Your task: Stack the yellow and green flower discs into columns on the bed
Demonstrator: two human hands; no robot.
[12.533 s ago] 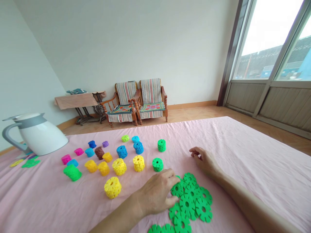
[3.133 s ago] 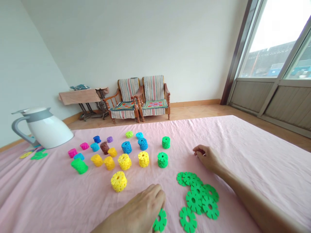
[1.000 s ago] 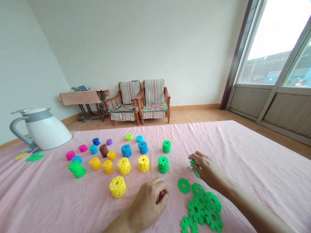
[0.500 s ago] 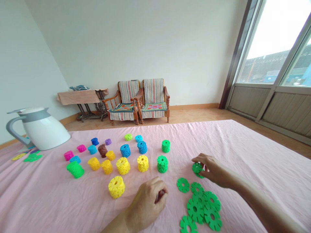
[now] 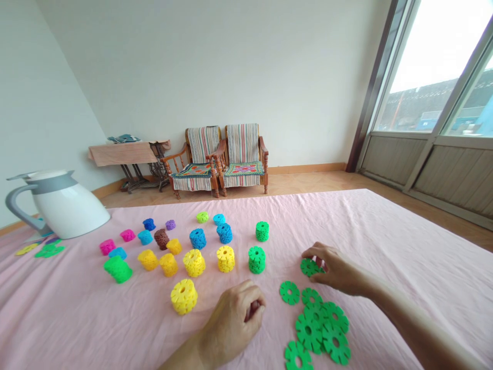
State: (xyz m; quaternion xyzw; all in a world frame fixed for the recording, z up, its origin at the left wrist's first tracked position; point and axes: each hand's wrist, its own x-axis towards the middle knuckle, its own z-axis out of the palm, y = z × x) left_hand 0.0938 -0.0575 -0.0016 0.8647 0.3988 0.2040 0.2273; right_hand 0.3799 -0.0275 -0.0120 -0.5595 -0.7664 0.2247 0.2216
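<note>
My right hand (image 5: 333, 264) is bent over a green snowflake disc (image 5: 310, 266), gripping it by its edge just above the cloth. Below it lies a loose heap of green notched discs (image 5: 309, 331), overlapping flat, with a single green disc (image 5: 289, 292) to its left. My left hand (image 5: 238, 318) rests on the cloth in a loose fist, and nothing shows in its curled fingers. Left of it stands a stack of yellow discs (image 5: 184, 296). Beyond, between the two hands, are two green stacks, a nearer one (image 5: 257, 259) and a farther one (image 5: 262, 231).
More disc stacks in blue (image 5: 197, 238), yellow (image 5: 225, 258), brown (image 5: 162, 239) and pink (image 5: 107, 246) stand across the left half of the pink tablecloth (image 5: 339, 216). A white jug (image 5: 71, 205) is at the far left. Two wooden chairs (image 5: 242, 156) stand beyond the table.
The green disc under my right hand has shifted slightly left and lies flatter, and the fingers have moved a little with it. My left hand stays in place.
</note>
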